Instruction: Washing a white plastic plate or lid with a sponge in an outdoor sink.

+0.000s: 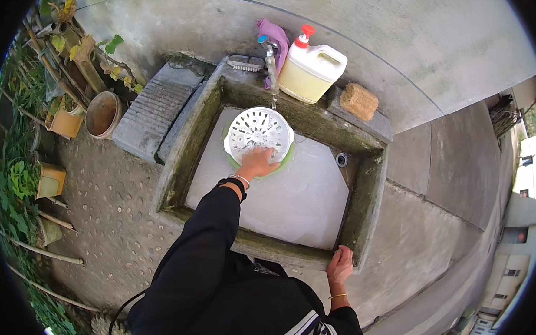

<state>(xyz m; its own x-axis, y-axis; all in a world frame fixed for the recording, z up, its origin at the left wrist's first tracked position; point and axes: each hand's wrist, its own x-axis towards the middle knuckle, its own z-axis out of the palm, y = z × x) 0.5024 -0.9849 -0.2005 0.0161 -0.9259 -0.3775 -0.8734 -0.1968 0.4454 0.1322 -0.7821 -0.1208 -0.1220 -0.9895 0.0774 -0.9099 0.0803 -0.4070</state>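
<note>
A white plastic colander (250, 132) with slotted holes sits over a green basin (288, 161) in the stone sink (263, 248). Water runs from the tap (271, 60) into the colander. My left hand (258, 162) reaches over the colander's near side and touches its inside; the fingertips are hard to make out, so whether they grip the wall is unclear. At the sink's near right corner, my right hand (340, 265) is curled over the rim, holding it.
Behind the sink stand a jug of yellowish liquid (305, 76) with a red pump, a purple cloth (278, 38), a scrubbing brush (245, 63) and a tan sponge (359, 102). A ridged stone washboard (155, 107) and a bucket (102, 114) are left. A drain (341, 160) lies right.
</note>
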